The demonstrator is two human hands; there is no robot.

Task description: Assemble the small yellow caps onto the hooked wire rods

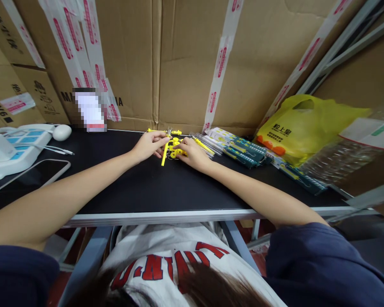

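Observation:
My left hand [149, 144] pinches a thin yellow stick [164, 155] between thumb and fingers, with its lower end pointing down toward the tabletop. A small shiny metal piece [169, 131] shows by those fingertips. Close by on the right, the fingers of my right hand [194, 154] are bent over a pile of small yellow plastic parts [174, 152], some round, with thin wire loops among them. What my right fingertips grip is too small to make out. Beside that hand lie several slim clear tubes or rods [213, 147], one with yellow inside.
Green-and-white printed packets [243, 149] lie to the right, before a yellow plastic bag [304, 123] and a clear ribbed bottle [333, 160]. At left are a power strip [32, 145] with cables and a phone [32, 175]. Cardboard boxes [185, 64] wall the back.

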